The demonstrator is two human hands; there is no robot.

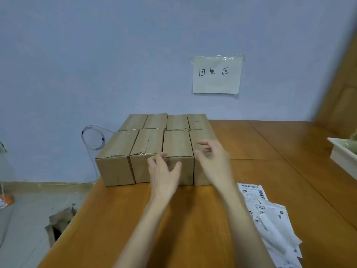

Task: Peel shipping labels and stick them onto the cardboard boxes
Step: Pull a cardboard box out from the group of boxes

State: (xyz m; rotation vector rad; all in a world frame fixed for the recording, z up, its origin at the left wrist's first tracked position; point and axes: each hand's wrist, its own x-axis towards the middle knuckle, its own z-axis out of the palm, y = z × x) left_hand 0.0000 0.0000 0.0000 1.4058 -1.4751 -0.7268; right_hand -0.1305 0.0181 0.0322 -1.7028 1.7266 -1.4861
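Note:
Several plain cardboard boxes [146, 144] stand in two rows at the far left of the wooden table [251, 144], against the wall. My left hand [164, 173] reaches the front face of the third front box [177, 144], fingers spread and holding nothing. My right hand [212, 161] hovers over the rightmost front box [201, 135], fingers loosely spread and blurred, also holding nothing. A loose pile of white shipping labels [270, 217] with barcodes lies on the table at the right, beside my right forearm.
A handwritten paper sign [216, 74] is taped to the blue wall. A white tray [342, 157] sits at the table's right edge. A thin cable [92, 138] loops left of the boxes. On the floor to the left lies an open carton [59, 225].

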